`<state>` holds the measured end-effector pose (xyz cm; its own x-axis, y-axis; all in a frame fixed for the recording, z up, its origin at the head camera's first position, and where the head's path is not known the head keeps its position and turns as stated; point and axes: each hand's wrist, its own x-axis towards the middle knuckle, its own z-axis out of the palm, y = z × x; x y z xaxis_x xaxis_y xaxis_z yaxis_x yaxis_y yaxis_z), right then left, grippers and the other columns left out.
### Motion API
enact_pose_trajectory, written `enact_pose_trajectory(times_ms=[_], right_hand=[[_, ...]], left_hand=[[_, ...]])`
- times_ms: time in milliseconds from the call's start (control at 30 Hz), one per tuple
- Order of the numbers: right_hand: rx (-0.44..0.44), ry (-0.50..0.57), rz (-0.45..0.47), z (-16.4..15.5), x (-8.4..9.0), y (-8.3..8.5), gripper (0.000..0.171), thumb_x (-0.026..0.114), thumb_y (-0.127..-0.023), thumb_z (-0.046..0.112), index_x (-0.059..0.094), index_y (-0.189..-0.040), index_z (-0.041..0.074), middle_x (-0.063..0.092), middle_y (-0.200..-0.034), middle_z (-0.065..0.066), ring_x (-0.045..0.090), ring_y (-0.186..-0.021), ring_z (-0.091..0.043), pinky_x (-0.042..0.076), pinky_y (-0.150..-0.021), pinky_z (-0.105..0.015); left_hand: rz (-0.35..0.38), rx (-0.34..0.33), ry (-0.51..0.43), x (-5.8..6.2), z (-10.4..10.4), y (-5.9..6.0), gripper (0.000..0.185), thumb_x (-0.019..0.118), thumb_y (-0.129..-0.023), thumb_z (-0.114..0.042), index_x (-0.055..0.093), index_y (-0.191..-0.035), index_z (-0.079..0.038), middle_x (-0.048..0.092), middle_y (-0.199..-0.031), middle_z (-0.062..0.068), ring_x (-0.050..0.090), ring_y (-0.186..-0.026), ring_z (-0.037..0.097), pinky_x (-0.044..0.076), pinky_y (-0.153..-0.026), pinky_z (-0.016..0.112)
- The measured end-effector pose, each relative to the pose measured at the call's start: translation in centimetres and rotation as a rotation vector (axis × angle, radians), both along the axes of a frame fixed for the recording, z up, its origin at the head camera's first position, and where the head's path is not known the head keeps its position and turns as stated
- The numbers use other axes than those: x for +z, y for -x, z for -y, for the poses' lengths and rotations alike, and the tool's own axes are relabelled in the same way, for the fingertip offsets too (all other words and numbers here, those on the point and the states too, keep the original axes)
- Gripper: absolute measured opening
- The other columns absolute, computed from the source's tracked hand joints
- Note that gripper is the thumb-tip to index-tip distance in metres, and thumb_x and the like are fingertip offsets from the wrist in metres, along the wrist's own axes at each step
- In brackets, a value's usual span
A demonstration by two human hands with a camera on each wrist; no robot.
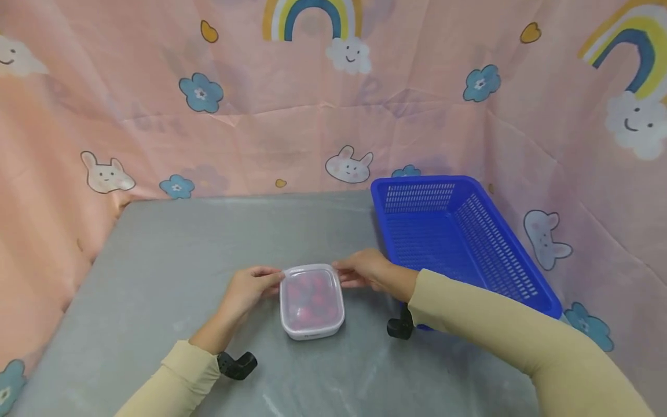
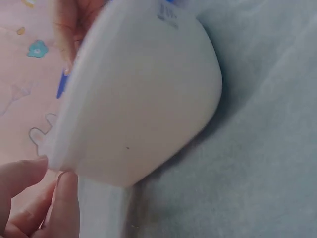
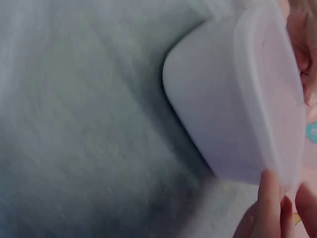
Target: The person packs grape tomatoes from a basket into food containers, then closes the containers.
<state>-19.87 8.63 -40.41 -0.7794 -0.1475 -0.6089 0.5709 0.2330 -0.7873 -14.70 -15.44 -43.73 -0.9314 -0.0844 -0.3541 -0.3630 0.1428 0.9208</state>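
Sitting on the grey desk (image 1: 156, 260), between the two hands: a lidded, translucent box (image 1: 311, 301) with red pieces showing dimly through the lid. Pinching its near-left corner rim with curled fingers (image 2: 29, 193): the left hand (image 1: 249, 289). Gripping the opposite, far-right corner rim the same way, fingertips (image 3: 270, 203) hooked at the lid edge: the right hand (image 1: 365, 269). Not possible to tell from the wrist views whether the lid is being pressed down or pried up, nor whether it is fully seated.

Lying just right of the right hand and running away toward the back: a blue basket (image 1: 521, 266), with nothing showing inside. Hanging behind and to both sides: a pink cloth (image 1: 260, 116) printed with rainbows and bunnies.

Risking, by judgement, a slip from such thin corner pinches; tilting the box, or popping the lid unevenly, and spilling the red contents onto the desk.
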Motion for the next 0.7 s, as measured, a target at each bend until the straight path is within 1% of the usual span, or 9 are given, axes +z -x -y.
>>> enact_pose_trajectory(times_ms=[100, 200, 333, 433, 500, 567, 633, 700], right_hand=[[0.023, -0.054, 0.007, 0.3, -0.1, 0.7, 0.021, 0.072, -0.088, 0.002, 0.069, -0.106, -0.01, 0.065, -0.066, -0.006, 0.065, -0.057, -0.01, 0.061, -0.069, -0.03], [0.009, -0.074, 0.019, 0.6, -0.4, 1.0, 0.019, 0.074, -0.086, -0.001, 0.07, -0.102, -0.01, 0.066, -0.065, -0.006, 0.065, -0.056, -0.01, 0.061, -0.065, -0.029], [-0.015, -0.035, 0.017, 0.7, -1.0, 1.0, 0.019, 0.073, -0.085, -0.003, 0.07, -0.102, -0.011, 0.067, -0.065, -0.006, 0.066, -0.056, -0.01, 0.061, -0.065, -0.028], [-0.015, -0.01, -0.012, 0.5, -1.3, 0.6, 0.02, 0.071, -0.087, -0.003, 0.069, -0.104, -0.012, 0.067, -0.066, -0.005, 0.066, -0.057, -0.009, 0.061, -0.066, -0.028], [-0.003, -0.004, -0.032, 0.3, -1.3, -0.1, 0.022, 0.069, -0.088, -0.003, 0.067, -0.107, -0.013, 0.067, -0.068, -0.004, 0.066, -0.06, -0.009, 0.061, -0.068, -0.027], [0.0, -0.001, -0.047, 0.0, -1.2, -1.2, 0.024, 0.068, -0.089, -0.003, 0.066, -0.111, -0.013, 0.069, -0.074, -0.005, 0.066, -0.065, -0.009, 0.061, -0.07, -0.028], [0.012, 0.008, -0.051, -0.4, -1.1, -2.7, 0.028, 0.068, -0.089, -0.004, 0.064, -0.115, -0.014, 0.072, -0.083, -0.007, 0.068, -0.072, -0.012, 0.061, -0.073, -0.029], [0.019, 0.036, -0.053, -0.7, -1.0, -4.2, 0.032, 0.068, -0.087, -0.006, 0.062, -0.118, -0.014, 0.073, -0.088, -0.009, 0.068, -0.076, -0.014, 0.061, -0.075, -0.031]], left_hand=[[0.018, -0.009, 0.013, -0.1, 0.0, 0.6, 0.029, 0.074, -0.089, -0.016, 0.071, -0.108, 0.006, 0.074, -0.091, 0.004, 0.067, -0.072, 0.005, 0.057, -0.073, 0.023], [0.032, -0.013, 0.056, 0.1, 0.1, 0.9, 0.028, 0.075, -0.088, -0.016, 0.072, -0.106, 0.005, 0.074, -0.089, 0.004, 0.066, -0.07, 0.004, 0.057, -0.07, 0.021], [0.027, -0.026, 0.126, 0.3, 0.1, 1.0, 0.026, 0.074, -0.088, -0.016, 0.073, -0.104, 0.005, 0.074, -0.09, 0.006, 0.064, -0.068, 0.005, 0.055, -0.067, 0.021], [0.008, -0.039, 0.115, 0.2, 0.0, 0.8, 0.026, 0.073, -0.089, -0.016, 0.072, -0.104, 0.006, 0.074, -0.094, 0.009, 0.065, -0.069, 0.006, 0.056, -0.07, 0.023], [0.004, -0.049, 0.097, 0.0, -0.2, 0.4, 0.028, 0.072, -0.09, -0.016, 0.071, -0.106, 0.007, 0.074, -0.096, 0.01, 0.067, -0.073, 0.007, 0.056, -0.073, 0.024], [0.002, -0.052, 0.076, -0.3, -0.3, -0.4, 0.03, 0.071, -0.091, -0.017, 0.071, -0.107, 0.007, 0.075, -0.097, 0.011, 0.068, -0.076, 0.008, 0.056, -0.077, 0.025], [0.004, -0.049, 0.063, -0.4, -0.3, -1.4, 0.031, 0.072, -0.09, -0.017, 0.07, -0.109, 0.008, 0.075, -0.099, 0.012, 0.069, -0.079, 0.01, 0.056, -0.079, 0.026], [0.004, -0.044, 0.069, -0.5, -0.4, -2.6, 0.033, 0.074, -0.088, -0.017, 0.069, -0.11, 0.007, 0.075, -0.099, 0.012, 0.07, -0.082, 0.012, 0.055, -0.08, 0.027]])
